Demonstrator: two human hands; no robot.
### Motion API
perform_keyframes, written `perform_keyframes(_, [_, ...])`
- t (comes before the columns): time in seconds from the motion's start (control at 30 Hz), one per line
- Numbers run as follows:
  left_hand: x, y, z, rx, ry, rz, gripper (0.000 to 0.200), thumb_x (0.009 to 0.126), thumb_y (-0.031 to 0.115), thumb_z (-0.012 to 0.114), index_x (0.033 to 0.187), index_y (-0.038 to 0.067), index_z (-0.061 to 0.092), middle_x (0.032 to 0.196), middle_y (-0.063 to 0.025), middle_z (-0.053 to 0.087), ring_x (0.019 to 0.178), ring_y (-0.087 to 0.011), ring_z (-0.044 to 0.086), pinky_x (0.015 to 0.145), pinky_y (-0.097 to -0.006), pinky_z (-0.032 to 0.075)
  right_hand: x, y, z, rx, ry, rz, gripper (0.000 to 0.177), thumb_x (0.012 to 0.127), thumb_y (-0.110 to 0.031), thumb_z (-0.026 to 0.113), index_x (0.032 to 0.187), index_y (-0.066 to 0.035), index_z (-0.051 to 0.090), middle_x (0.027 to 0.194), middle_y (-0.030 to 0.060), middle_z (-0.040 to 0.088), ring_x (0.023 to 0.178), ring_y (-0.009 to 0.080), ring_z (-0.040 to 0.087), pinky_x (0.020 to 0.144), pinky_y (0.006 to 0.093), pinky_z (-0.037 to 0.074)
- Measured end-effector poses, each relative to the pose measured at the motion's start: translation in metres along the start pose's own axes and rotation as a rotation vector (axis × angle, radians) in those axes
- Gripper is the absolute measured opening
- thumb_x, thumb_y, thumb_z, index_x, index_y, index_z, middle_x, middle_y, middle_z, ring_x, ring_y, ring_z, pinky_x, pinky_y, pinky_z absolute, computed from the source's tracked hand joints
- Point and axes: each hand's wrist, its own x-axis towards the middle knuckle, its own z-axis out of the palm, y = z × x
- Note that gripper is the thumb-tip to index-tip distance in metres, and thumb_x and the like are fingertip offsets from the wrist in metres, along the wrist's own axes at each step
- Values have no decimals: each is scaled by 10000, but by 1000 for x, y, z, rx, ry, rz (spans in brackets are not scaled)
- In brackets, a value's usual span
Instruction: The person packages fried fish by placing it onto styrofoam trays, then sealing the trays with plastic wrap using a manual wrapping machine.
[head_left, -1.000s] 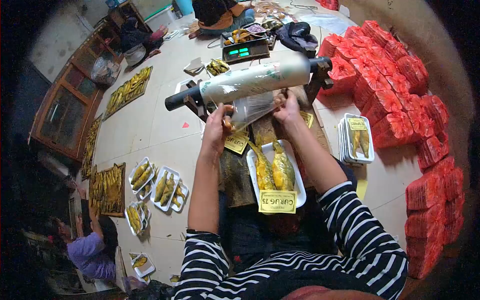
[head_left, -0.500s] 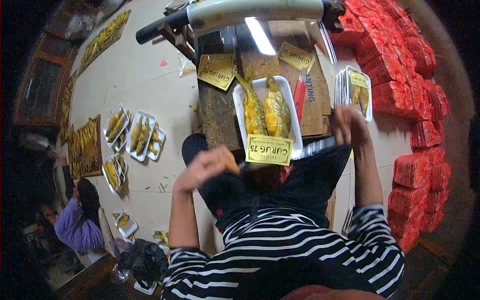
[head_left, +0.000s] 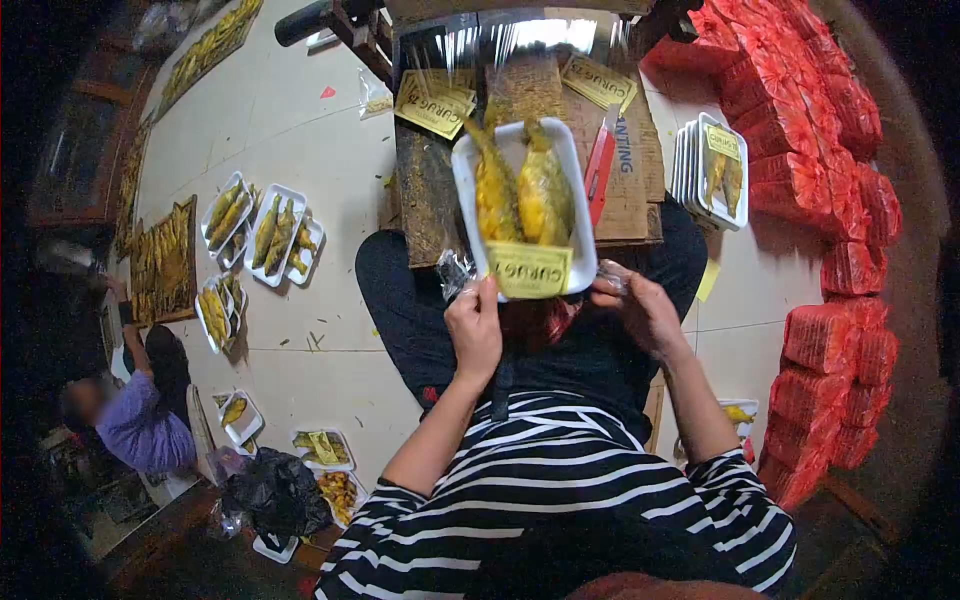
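A white foam tray [head_left: 463, 195] with two yellow fish [head_left: 545, 190] and a yellow label [head_left: 530, 272] at its near end lies over the front of the work board. Clear plastic film covers the tray. At the tray's near left corner, my left hand [head_left: 474, 325] pinches bunched plastic film [head_left: 455, 272]. My right hand [head_left: 645, 310] grips the film at the near right corner, its fingers closed. Just right of the tray lies a red box cutter [head_left: 600, 165] on cardboard [head_left: 630, 190].
Yellow labels [head_left: 435, 103] lie left on the board, with more labels [head_left: 598, 82] at right. Stacked wrapped trays [head_left: 722, 170] stand right, before red-wrapped packs [head_left: 790, 200]. Trays of fish [head_left: 272, 238] sit on the left floor. Another person [head_left: 145, 420] is at far left.
Both hands have come in to the tray's near corners and closed on the film. The tray has shifted slightly up and left in view. The camera view has shifted a little.
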Motion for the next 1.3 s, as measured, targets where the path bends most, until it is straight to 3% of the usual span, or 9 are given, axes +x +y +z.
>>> perform_keyframes(0.13, [-17,-20,-3,-357,-19,-33,202,869,128,530,935,-50,602,768,10,592,676,-50,509,604,-210,413,10,28,10,948,-104,-114,343,926,-185,366,1242,-58,406,1175,86,516,1033,193,531,884,353,437])
perform_keyframes(0.23, [-27,-14,-5,-271,-95,-6,188,854,120,549,913,-47,612,756,-16,611,675,-64,523,610,-230,427,15,62,56,637,268,22,347,872,-229,464,1183,-76,458,1131,57,536,1009,194,532,902,341,419])
perform_keyframes(0.43, [-13,11,-15,177,3,383,156,824,82,563,901,-45,610,743,-115,619,667,-139,574,626,-263,439,4,32,76,661,72,-56,440,874,-373,475,1185,-63,445,1155,87,514,1025,199,505,820,353,434])
perform_keyframes(0.73, [10,-63,-3,-302,-72,-324,327,854,113,511,1161,33,431,1005,-85,551,820,-159,521,737,-293,431,-16,53,65,592,65,137,365,896,-209,460,1163,36,417,1165,175,498,1031,274,534,866,363,475])
perform_keyframes(0.77, [-15,-49,9,-948,-10,-740,358,851,86,492,1200,54,418,1090,-76,520,971,-184,502,822,-315,422,-13,64,71,695,46,152,375,886,-228,476,1169,13,425,1174,153,498,1058,265,514,889,379,450])
perform_keyframes(0.8, [-42,-97,29,-312,-186,-489,370,872,158,475,1226,68,417,1152,-57,503,1062,-177,478,894,-318,402,-14,73,68,590,36,122,376,887,-234,484,1171,6,428,1172,137,499,1049,246,515,891,369,435])
perform_keyframes(0.93, [-19,-78,4,-1318,-593,-703,482,881,361,453,1243,46,411,1236,-83,469,1135,-203,440,992,-340,307,-5,93,26,-373,145,113,419,849,-227,552,1178,0,426,1153,109,497,1035,211,499,899,341,390])
perform_keyframes(1.13, [11,-46,8,-45,-434,-480,654,713,264,714,1215,-9,396,1217,-128,468,1137,-203,417,918,-338,349,16,30,56,-898,313,-788,533,785,-116,593,1228,21,331,1124,110,455,1078,207,447,949,322,328])
perform_keyframes(1.3, [15,17,-4,139,41,442,762,613,253,778,1200,-27,381,1144,-121,495,1091,-192,428,917,-324,348,63,-63,76,-563,96,-377,335,819,-60,457,1144,20,473,1008,92,542,978,146,495,899,254,352])
